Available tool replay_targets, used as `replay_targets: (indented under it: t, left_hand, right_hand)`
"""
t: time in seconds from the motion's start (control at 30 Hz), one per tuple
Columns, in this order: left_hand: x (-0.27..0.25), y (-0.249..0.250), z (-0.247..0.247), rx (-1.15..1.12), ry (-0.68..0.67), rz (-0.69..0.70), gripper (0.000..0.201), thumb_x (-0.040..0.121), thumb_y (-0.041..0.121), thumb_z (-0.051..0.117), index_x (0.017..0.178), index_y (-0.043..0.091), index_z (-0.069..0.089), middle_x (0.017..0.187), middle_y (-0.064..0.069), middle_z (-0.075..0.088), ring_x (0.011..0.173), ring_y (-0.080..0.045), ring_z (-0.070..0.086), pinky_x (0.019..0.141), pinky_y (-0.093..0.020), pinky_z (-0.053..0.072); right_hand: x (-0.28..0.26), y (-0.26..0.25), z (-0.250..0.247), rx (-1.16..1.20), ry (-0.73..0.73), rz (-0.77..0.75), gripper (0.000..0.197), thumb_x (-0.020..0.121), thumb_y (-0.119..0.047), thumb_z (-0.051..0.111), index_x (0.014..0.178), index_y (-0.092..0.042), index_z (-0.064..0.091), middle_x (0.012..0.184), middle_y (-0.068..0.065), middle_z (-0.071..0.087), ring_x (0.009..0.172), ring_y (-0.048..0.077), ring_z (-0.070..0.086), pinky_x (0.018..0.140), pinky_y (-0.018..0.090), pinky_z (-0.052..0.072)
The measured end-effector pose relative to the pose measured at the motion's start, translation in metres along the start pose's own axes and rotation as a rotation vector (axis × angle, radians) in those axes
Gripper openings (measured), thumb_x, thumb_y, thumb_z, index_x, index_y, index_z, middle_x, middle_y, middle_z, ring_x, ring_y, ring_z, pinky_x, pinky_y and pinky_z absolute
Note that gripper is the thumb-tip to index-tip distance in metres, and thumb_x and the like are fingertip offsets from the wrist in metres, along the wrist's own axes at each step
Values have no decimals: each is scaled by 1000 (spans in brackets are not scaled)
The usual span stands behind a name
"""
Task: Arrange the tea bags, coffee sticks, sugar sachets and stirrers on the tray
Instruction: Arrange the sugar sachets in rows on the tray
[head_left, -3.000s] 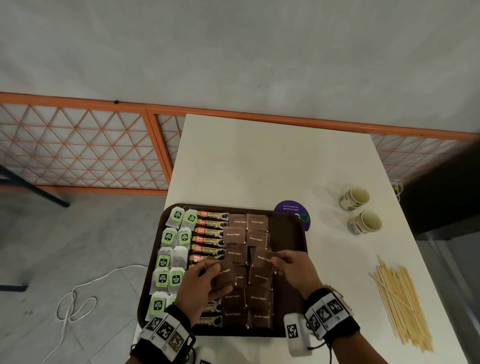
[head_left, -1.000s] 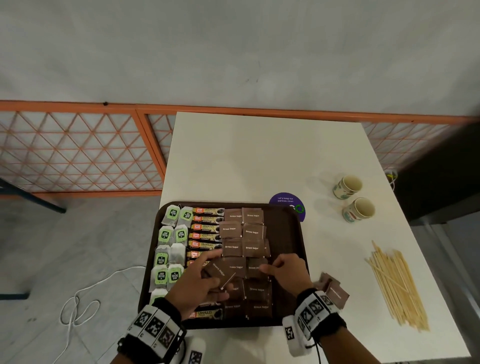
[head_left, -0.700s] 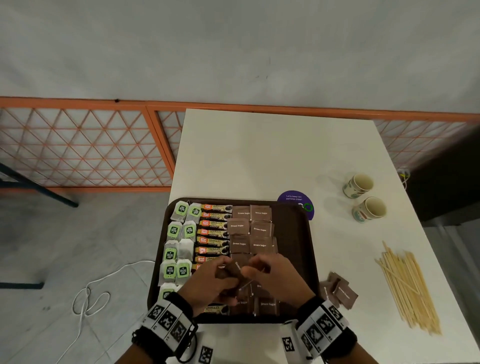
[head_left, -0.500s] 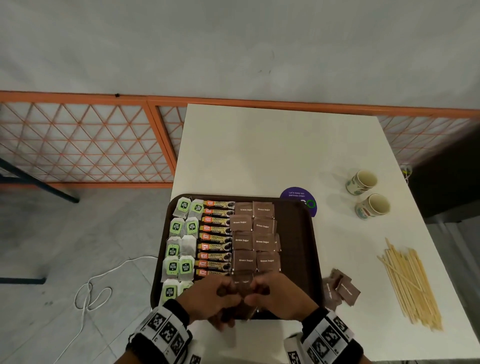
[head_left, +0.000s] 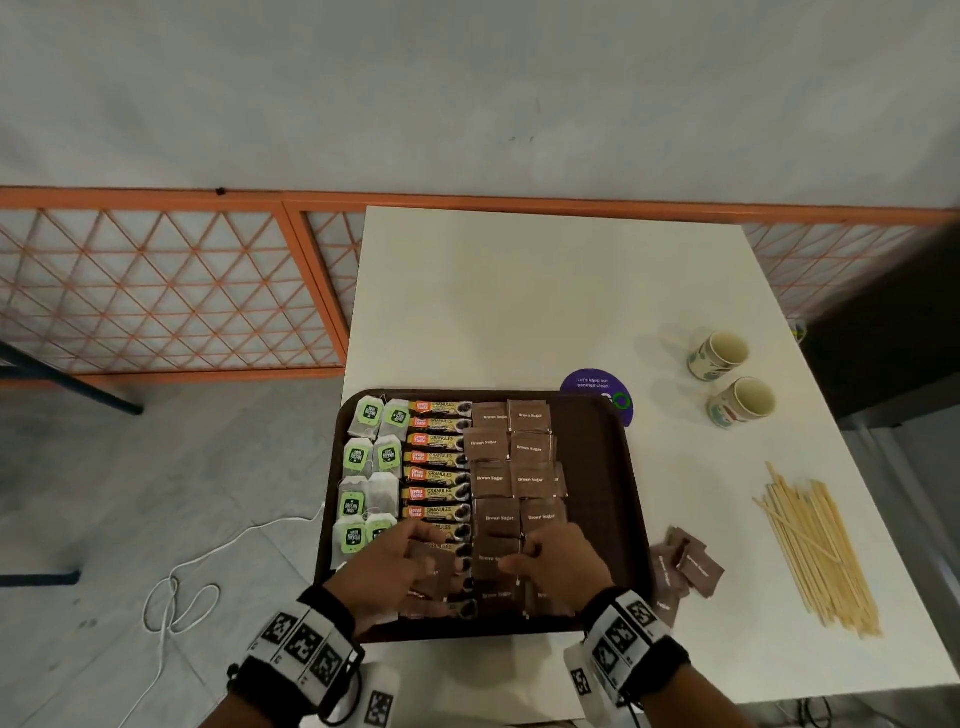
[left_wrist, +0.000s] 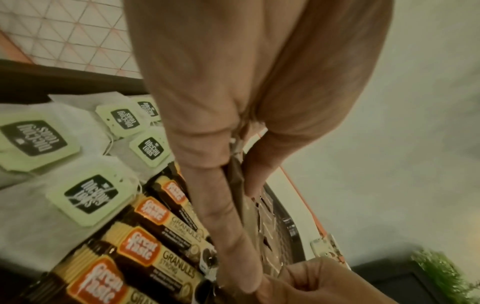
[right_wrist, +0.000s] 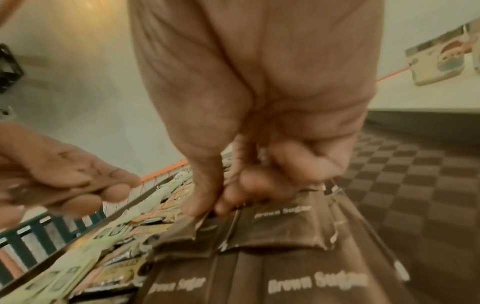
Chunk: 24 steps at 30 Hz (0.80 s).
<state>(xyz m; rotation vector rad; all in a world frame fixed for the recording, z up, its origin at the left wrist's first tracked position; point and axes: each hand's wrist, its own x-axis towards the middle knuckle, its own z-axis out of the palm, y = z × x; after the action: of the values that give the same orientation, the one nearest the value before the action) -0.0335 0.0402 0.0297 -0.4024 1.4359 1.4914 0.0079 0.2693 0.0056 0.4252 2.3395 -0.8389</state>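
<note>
Right hand (head_left: 558, 564) pinches sugar sachet (right_wrist: 187, 232) in tray's (head_left: 631, 499) near rows; left hand (head_left: 400, 566) clamps spare sachets (head_left: 434, 571) (over coffee sticks (head_left: 439, 457)). Square edges to neighbours, lay flat.

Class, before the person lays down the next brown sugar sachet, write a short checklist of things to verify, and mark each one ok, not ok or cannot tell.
1. Left hand has a grip on a brown sachet: ok.
2. Right hand pinches a sachet on the tray: ok.
3. Bare tray strip remains right of the sugar columns: ok.
4. All sachets on the tray: not ok, loose sachets lie on the table.
5. Stirrers on the tray: not ok.
6. Number of sachets in the left hand: cannot tell.
</note>
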Motion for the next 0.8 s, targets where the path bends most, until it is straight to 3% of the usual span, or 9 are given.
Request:
replay_targets:
  t: [0.1,0.17,0.23,0.33,0.43,0.5,0.6,0.7,0.8]
  left_hand:
    - [0,2,6,-44,6,16,15,103,7,42,115,-1,46,106,-22,72,98,-38,71,79,-51,59]
    - [2,3,16,-85,-5,31,19,105,16,39,109,0,48,104,-24,72,97,-37,71,77,-49,58]
    - [7,5,26,-106,7,63,20,104,18,40,102,1,52,106,-27,69,93,-38,69,75,-46,57]
    - [16,2,40,-58,25,119,23,102,14,46,95,-4,58,109,-32,63,89,-36,65,79,-48,59]
    - [19,-3,53,-53,21,131,22,100,13,49,93,-4,60,102,-28,66,81,-32,66,73,-43,60]
    - [20,-6,57,-39,37,132,20,98,15,54,91,-2,63,99,-25,66,81,-30,67,71,-41,59]
    - [22,-9,54,74,59,97,10,91,10,65,92,0,65,101,-24,67,85,-30,68,78,-46,60]
    - [19,-11,54,186,23,48,10,86,-1,69,92,-3,62,83,-19,69,71,-25,68,67,-37,59]
    - [16,-10,54,226,49,69,8,87,1,69,90,-1,61,72,-13,69,65,-22,66,63,-34,57]
  right_hand:
    - [-7,-4,-4,-65,136,83,44,77,-59,72,59,-23,52,67,-9,60,65,8,60,62,25,47]
    - [-16,-6,-8,10,171,3,44,81,-59,68,61,-22,54,63,-9,59,58,3,56,58,20,46]
    - [-27,-12,-11,121,84,-118,41,85,-57,64,66,-21,60,60,-7,58,49,1,50,51,12,40]
    - [-35,-18,-7,237,-3,-174,38,83,-55,68,87,-17,70,73,-2,68,54,-1,55,51,12,43]
    - [-33,-12,0,296,37,-175,16,84,-37,74,77,-24,68,70,-3,68,54,-1,56,54,15,46]
    - [-33,-3,2,352,17,-197,18,85,-31,74,69,-31,65,63,-7,65,52,0,56,54,15,45]
    - [-39,13,0,480,-5,-137,12,86,-25,74,75,-25,70,59,-8,65,52,0,58,54,16,45]
    - [-42,32,-7,553,1,-31,8,90,-19,69,84,-13,71,62,-7,64,52,-1,57,51,13,42]
    - [-32,49,-15,550,21,79,10,92,-18,66,91,-9,70,67,-2,65,50,4,55,51,17,44]
